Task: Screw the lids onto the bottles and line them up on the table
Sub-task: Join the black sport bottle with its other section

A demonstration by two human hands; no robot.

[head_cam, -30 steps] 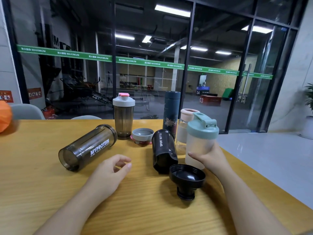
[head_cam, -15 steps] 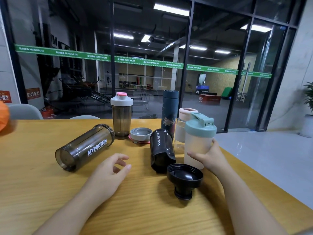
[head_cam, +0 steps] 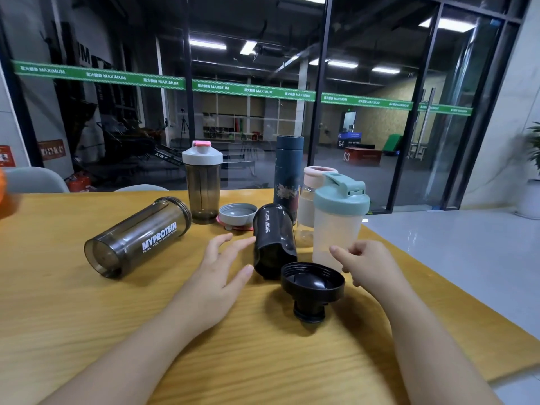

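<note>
Bottles [head_cam: 339, 226] x6: 4 upright, 2 lying; loose lids [head_cam: 312, 283] x2.

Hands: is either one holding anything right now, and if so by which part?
Nothing is held. The left hand is open beside the lying black sport bottle; the right hand is open, just off the green-lidded shaker.

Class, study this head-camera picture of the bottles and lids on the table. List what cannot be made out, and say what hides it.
1. Orange object, head view: cut off by the left edge; unidentifiable.
2. Clear bottle with pink lid: the teal-lidded shaker covers much of it.
3. Dark flask: its base sits behind the lying SPORT BOTTLE.
4. Pink piece under the grey lid: mostly hidden by that lid.
</note>
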